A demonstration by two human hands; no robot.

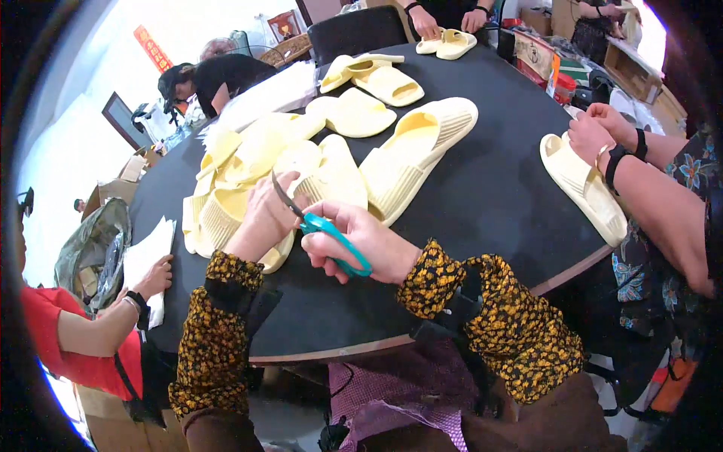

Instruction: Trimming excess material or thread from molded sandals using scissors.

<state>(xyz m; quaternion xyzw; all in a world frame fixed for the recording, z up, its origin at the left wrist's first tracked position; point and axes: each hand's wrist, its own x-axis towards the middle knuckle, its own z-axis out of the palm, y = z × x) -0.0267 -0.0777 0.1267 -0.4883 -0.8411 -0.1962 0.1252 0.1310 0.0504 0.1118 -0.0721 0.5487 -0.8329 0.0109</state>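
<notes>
My right hand (360, 239) is closed round the teal handles of a pair of scissors (339, 245), whose dark blades point up and to the left. Just left of the blades, my left hand (263, 215) has its fingers bent together over the pale yellow slippers. What those fingers pinch, if anything, is too small to make out. Beneath and beyond both hands lies a heap of ribbed yellow slippers (260, 154). A larger slipper (422, 147) rests to the right of the heap, its toe end toward me.
The dark round table (497, 203) has a wooden edge. At right, another person's hands work above a slipper (580, 188); across the table, someone handles a pair of slippers (456, 44). A person in red at left holds white sheets (147, 260). White bags (263, 94) lie at far left.
</notes>
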